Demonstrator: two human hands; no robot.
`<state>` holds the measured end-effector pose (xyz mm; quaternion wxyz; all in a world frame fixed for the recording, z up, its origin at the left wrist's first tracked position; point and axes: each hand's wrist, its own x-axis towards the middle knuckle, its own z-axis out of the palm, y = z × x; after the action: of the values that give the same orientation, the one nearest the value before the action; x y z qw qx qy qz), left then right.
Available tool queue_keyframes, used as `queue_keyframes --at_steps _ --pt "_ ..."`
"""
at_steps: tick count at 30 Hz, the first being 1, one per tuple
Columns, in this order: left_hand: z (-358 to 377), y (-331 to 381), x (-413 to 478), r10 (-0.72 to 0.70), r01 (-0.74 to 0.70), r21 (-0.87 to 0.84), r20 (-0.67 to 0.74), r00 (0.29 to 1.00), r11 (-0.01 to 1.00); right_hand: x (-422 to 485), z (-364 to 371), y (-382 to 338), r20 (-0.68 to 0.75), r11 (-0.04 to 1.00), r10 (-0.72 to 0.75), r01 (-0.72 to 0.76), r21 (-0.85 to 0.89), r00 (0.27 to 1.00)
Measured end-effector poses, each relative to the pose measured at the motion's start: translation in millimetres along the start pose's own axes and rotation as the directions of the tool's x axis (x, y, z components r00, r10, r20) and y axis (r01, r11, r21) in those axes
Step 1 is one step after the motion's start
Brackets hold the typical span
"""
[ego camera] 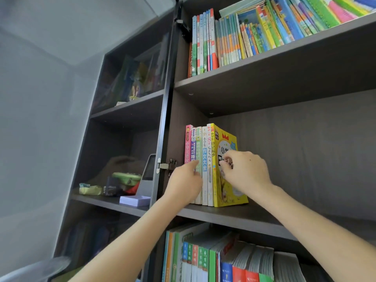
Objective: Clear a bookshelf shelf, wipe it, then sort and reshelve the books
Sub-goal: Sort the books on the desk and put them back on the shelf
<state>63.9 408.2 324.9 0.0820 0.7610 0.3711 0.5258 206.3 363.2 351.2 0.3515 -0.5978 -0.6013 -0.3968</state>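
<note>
"Book" and "365" on the pink-white spine (193, 142), "作文大全" on the white spine (204, 159)

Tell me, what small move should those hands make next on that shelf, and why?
Probably nudge the yellow book left with the right hand, tight against the other books: it stands last of six, nothing props its right side, and the left hand braces their spines.

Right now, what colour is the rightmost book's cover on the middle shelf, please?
The rightmost book is yellow, best seen in the head view.
</note>
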Motion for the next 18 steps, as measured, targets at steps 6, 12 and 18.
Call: queue_keyframes --at_steps 6,12,18 --pt "-47.7 9.6 -40.6 0.03 -0.024 0.051 -0.118 0.993 0.998 -54.2 -15.3 -10.5 -0.145 0.965 -0.059 0.094 0.246 0.988" --pt "-60.9 11.2 -63.6 -0.097 0.103 0.019 -0.202 0.975 0.995 -58.0 -13.5 -18.5 0.024 0.961 -0.013 0.006 0.276 1.0" --pt "-54.2 9.1 -63.7 -0.023 0.054 0.168 -0.181 0.983 0.984 -40.0 -18.2 -22.8 0.132 0.963 -0.032 -0.005 0.27 0.991"
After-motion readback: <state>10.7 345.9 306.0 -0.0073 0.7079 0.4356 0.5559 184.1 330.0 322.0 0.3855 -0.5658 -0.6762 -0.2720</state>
